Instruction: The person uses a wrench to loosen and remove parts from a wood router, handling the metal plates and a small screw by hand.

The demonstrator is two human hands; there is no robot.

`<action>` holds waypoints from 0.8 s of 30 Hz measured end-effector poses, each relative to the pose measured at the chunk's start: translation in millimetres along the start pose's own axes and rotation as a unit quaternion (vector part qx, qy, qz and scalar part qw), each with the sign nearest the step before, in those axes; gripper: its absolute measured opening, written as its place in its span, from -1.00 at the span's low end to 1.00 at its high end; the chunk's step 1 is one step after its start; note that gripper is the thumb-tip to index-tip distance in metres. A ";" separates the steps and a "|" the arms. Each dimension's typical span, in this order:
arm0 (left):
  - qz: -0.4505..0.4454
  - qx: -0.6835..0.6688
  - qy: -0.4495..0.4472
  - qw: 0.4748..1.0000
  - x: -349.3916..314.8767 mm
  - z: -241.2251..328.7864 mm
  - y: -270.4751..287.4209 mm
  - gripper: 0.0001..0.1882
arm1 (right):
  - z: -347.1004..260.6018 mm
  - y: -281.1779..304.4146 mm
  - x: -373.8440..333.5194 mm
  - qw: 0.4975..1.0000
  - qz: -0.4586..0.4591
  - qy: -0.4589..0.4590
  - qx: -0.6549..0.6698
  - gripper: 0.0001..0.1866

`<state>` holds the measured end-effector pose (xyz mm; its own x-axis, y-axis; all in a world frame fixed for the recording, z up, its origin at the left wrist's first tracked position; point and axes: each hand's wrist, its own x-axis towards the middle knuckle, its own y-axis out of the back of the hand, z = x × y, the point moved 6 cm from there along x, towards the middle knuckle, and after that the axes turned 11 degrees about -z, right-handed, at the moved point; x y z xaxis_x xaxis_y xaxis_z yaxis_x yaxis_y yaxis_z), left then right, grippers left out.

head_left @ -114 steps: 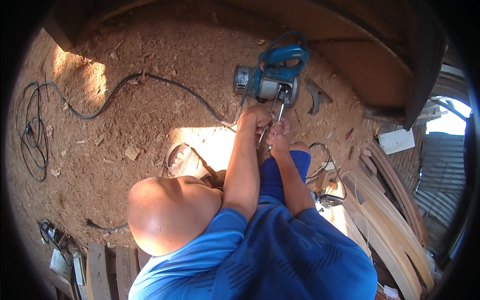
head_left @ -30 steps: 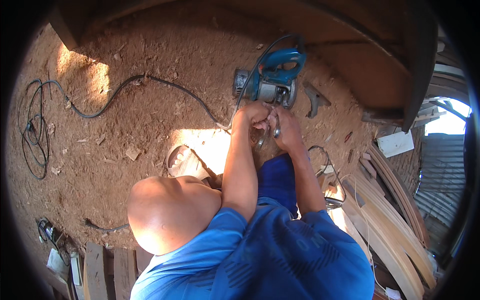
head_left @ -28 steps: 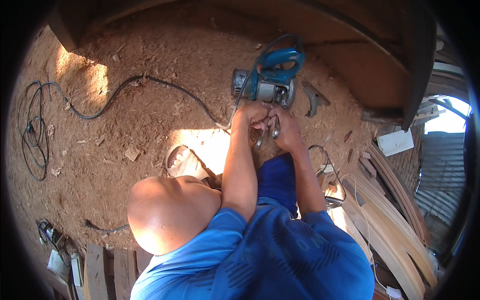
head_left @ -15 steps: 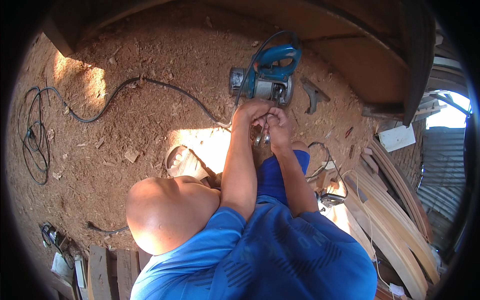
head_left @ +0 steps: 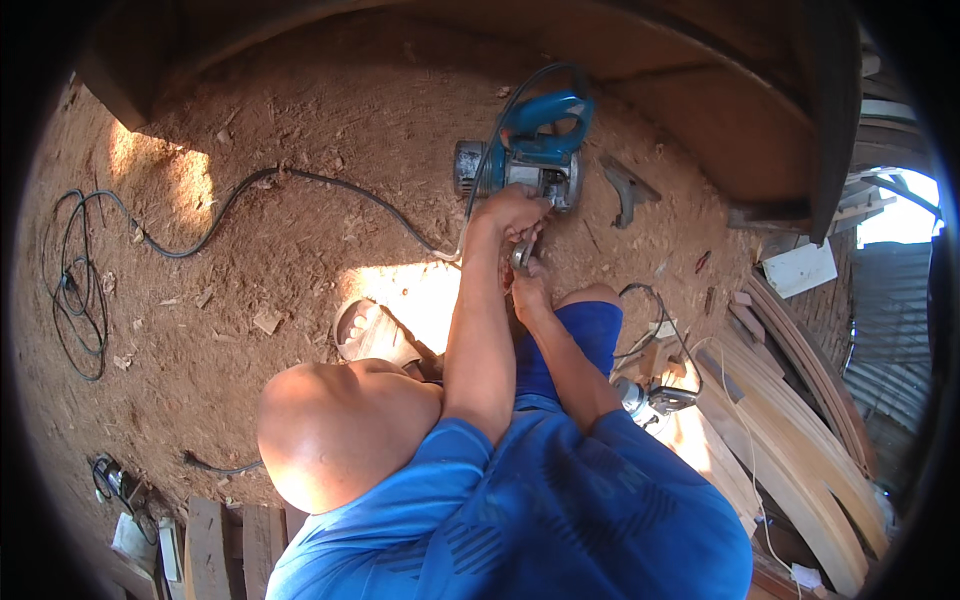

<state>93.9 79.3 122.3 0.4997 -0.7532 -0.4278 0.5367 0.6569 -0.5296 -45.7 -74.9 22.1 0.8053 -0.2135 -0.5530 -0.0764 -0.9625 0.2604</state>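
the power tool [head_left: 535,150], with its teal handle and silver body, lies on its side on the dirt floor [head_left: 300,230], just beyond the person's hands. the left grip [head_left: 516,209] is closed around a metal wrench [head_left: 521,258], with its knuckles close against the lower edge of the tool; the ring end of the wrench sticks out below the fingers, toward the person. the right grip [head_left: 532,290] is just below, its fingers curled beside that ring end; whether it grips the wrench or only touches it, i cannot tell. the far end of the wrench is hidden by the left grip.

a dark cord [head_left: 310,176] loops over the tool and runs left across the floor to a loose coil. a dark metal bracket [head_left: 627,190] lies just right of the tool, and a small red thing [head_left: 702,262] lies farther right. a second machine [head_left: 665,400] with a black handle sits by the person's right elbow, next to long curved planks [head_left: 790,460]. a sandalled foot [head_left: 375,335] rests near a bright patch of sunlight.
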 end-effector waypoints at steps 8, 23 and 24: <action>-0.008 0.044 0.027 0.999 -1.2 -23.2 -3.5 -0.80 | -27.5 8.0 -78.7 0.994 0.013 -0.103 0.024 -0.81; 0.112 0.211 0.068 0.969 36.0 -84.9 -9.3 -0.49 | -200.3 -10.6 -97.5 0.923 -0.208 0.005 0.324 -0.45; 0.113 0.212 0.061 0.969 38.2 -86.5 -9.1 -0.50 | -210.7 -8.9 -96.0 0.922 -0.224 0.039 0.314 -0.51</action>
<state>49.3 41.6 47.4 0.5659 -0.5706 -0.5951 0.6676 0.7407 -0.0754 1.6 -10.5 239.5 0.8769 0.2186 -0.4280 -0.0302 -0.8637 -0.5030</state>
